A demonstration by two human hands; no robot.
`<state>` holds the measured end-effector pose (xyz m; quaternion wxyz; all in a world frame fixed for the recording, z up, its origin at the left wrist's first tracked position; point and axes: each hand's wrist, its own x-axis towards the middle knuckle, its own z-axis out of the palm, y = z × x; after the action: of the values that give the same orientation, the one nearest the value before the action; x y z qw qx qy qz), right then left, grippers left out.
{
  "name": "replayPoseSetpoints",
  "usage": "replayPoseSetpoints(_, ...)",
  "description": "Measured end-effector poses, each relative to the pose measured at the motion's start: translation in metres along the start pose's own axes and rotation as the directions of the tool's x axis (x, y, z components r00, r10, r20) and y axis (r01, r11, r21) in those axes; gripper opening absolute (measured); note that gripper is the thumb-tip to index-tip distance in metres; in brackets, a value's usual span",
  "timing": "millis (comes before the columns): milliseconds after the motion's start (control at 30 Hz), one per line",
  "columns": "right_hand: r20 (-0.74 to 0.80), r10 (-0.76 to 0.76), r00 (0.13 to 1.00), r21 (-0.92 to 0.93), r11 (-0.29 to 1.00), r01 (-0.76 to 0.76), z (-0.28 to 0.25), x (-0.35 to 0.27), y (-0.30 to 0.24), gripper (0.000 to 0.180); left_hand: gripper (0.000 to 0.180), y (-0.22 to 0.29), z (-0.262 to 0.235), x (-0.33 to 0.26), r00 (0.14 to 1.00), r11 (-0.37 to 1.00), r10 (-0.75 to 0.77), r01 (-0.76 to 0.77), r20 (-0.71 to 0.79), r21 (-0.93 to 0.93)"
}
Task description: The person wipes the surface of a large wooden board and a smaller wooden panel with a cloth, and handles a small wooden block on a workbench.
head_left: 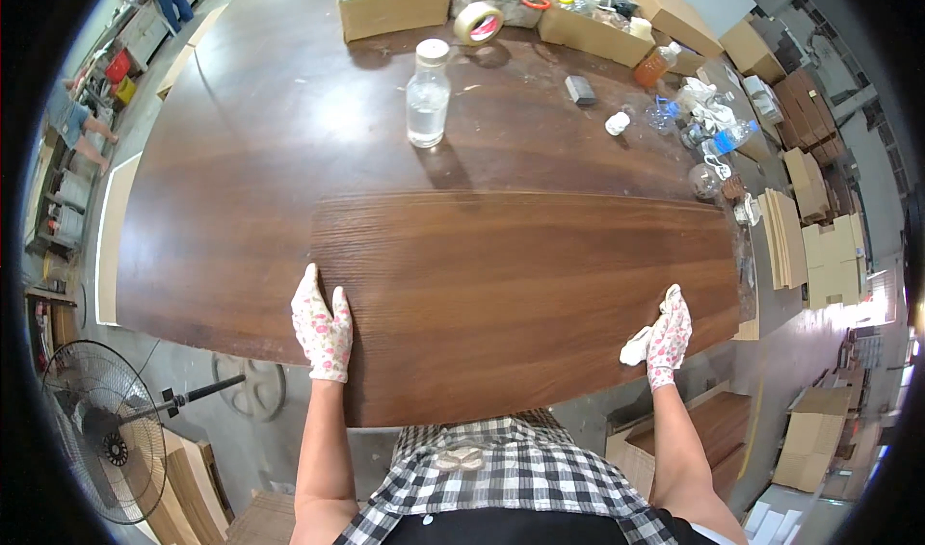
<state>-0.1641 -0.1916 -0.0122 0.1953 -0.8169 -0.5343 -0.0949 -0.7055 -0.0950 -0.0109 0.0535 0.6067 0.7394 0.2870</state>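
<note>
Pressing a panel (520, 304) flat on the brown surface (241, 159).
Your left hand (323, 328) lies open; your right hand (667, 338) grips a rag (636, 347); a fan (92, 429) stands below.

Dark brown worktable (260, 150) before me, surface worn. Wood-grain panel (530, 294) flat on near half, overhanging near edge. Clear bottle (427, 92) upright past panel, centre. Tape roll (479, 22) and open cardboard boxes (395, 5) along far edge. Small grey block (579, 89), amber bottle (655, 65), plastic clutter (708, 121) far right.
</note>
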Motion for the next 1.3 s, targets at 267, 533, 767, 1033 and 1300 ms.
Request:
replayPoseSetpoints(267, 0.062, -0.349, 0.935, 0.093, 0.935, 0.343, 0.029, 0.117, -0.068, 0.036, 0.043, -0.004, -0.002, 0.005, 0.989, 0.988, -0.138, 0.133, -0.059, -0.077)
replayPoseSetpoints(533, 0.223, -0.443, 0.868, 0.245, 0.888, 0.390, 0.084, 0.200, -0.096, 0.026, 0.040, -0.014, 0.003, 0.010, 0.971, 0.946, -0.239, 0.226, -0.030, -0.231)
replayPoseSetpoints(767, 0.231, -0.385, 0.894, 0.244, 0.912, 0.330, 0.094, 0.196, -0.070, 0.029, 0.039, -0.006, 0.011, 0.011, 0.962, 0.930, -0.273, 0.256, -0.027, -0.265)
replayPoseSetpoints(1033, -0.032, -0.337, 0.941, 0.515, 0.801, 0.305, 0.073, 0.128, -0.127, 0.015, 0.037, -0.001, 0.004, 0.007, 0.968, 0.963, -0.238, 0.225, -0.075, -0.146)
replayPoseSetpoints(1300, 0.125, -0.554, 0.823, 0.233, 0.823, 0.519, 0.082, 0.114, -0.223, 0.018, 0.039, 0.000, 0.005, 0.006, 0.969, 0.957, -0.236, 0.221, -0.065, -0.186)
